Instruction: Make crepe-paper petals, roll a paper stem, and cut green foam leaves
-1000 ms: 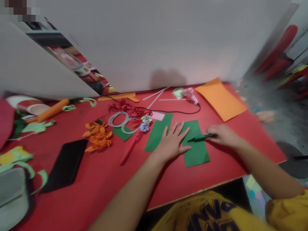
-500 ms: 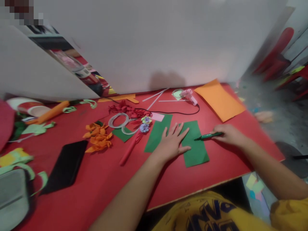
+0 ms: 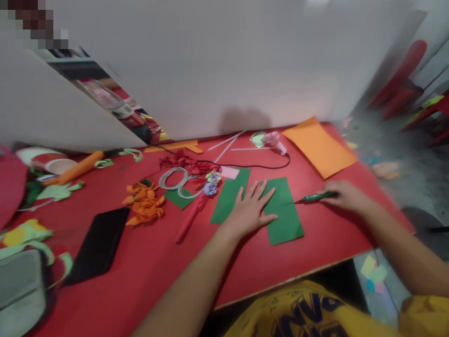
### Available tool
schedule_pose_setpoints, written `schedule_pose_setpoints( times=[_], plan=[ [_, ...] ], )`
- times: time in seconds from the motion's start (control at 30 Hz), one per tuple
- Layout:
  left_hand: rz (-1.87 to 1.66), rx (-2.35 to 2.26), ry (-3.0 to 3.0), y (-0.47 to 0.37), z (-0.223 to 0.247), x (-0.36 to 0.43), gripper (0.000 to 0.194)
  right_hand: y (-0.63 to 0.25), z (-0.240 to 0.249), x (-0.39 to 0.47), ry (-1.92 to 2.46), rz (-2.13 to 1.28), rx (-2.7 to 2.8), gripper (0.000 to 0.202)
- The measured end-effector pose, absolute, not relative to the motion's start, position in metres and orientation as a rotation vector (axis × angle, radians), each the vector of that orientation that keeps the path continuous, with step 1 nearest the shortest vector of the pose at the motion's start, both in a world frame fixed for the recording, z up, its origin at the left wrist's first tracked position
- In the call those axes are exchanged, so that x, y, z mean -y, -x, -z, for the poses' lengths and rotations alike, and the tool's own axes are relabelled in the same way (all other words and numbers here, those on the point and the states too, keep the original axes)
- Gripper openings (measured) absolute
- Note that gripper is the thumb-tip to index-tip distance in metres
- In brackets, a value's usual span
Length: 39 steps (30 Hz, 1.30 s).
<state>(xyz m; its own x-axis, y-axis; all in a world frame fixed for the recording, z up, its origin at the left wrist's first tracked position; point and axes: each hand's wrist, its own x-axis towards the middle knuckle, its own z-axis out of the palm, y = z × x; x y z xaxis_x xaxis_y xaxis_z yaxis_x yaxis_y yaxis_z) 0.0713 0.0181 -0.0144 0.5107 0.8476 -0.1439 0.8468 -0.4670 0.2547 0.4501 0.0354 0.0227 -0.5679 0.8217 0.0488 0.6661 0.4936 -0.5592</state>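
Observation:
My left hand (image 3: 250, 210) lies flat with its fingers spread, pressing on a green paper rectangle (image 3: 286, 220) and on the edge of a second green paper (image 3: 224, 203) to its left. A thin dark line crosses the right-hand paper. In my right hand (image 3: 342, 196) is a green marker (image 3: 314, 197), its tip pointing left at that paper's right edge. Left of the papers are a red stick with lilac and yellow paper flowers (image 3: 211, 187), a coil of clear tubing (image 3: 173, 179) and orange paper flowers (image 3: 144, 203).
A pink glue gun (image 3: 275, 140) with a black cord lies at the back of the red table (image 3: 168, 281). Orange sheets (image 3: 319, 147) lie at the back right. On the left are a black phone-like slab (image 3: 100, 245), a grey case (image 3: 21, 290) and an orange roll (image 3: 80, 167).
My right hand has drawn the marker to the right, from inside the green paper to its right edge. A dark line now shows there. My left hand stays in place.

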Motion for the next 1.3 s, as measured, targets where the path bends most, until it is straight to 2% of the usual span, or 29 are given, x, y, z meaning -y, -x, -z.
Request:
schedule_pose_setpoints(
  times=[0.23, 0.5, 0.57, 0.67, 0.7, 0.87, 0.93, 1.07, 1.3],
  plan=[
    [0.03, -1.431, -2.447, -0.072, 0.011, -0.017, 0.09, -0.47, -0.009, -0.034, 1.379, -0.626, 2.222, 0.025],
    [-0.006, -1.429, -2.438, -0.073, 0.01, -0.017, 0.097, -0.433, -0.024, -0.017, 1.479, -0.2, 2.338, 0.034],
    [-0.044, -1.422, -2.455, -0.072, 0.014, -0.016, 0.098, -0.405, -0.03, 0.002, 1.338, -0.309, 2.473, 0.048],
    [-0.091, -1.428, -2.477, -0.071, 0.017, -0.016, 0.095, -0.362, -0.03, 0.028, 1.036, -0.615, 2.756, 0.093],
    [-0.099, -1.434, -2.48, -0.071, 0.017, -0.016, 0.094, -0.351, -0.028, 0.033, 1.021, -0.642, 2.786, 0.1],
    [-0.127, -1.428, -2.482, -0.07, 0.012, -0.016, 0.09, -0.336, -0.015, 0.033, 1.077, -0.592, 2.784, 0.083],
    [-0.142, -1.43, -2.476, -0.07, 0.01, -0.017, 0.083, -0.339, -0.012, 0.031, 1.04, -0.58, 2.775, 0.086],
    [-0.194, -1.487, -2.434, -0.07, 0.009, -0.019, 0.054, -0.343, -0.009, 0.032, 1.009, -0.607, 2.732, 0.094],
    [-0.2, -1.529, -2.492, -0.073, 0.01, -0.021, 0.05, -0.337, -0.008, 0.034, 0.921, -0.659, 2.685, 0.091]
  ],
)
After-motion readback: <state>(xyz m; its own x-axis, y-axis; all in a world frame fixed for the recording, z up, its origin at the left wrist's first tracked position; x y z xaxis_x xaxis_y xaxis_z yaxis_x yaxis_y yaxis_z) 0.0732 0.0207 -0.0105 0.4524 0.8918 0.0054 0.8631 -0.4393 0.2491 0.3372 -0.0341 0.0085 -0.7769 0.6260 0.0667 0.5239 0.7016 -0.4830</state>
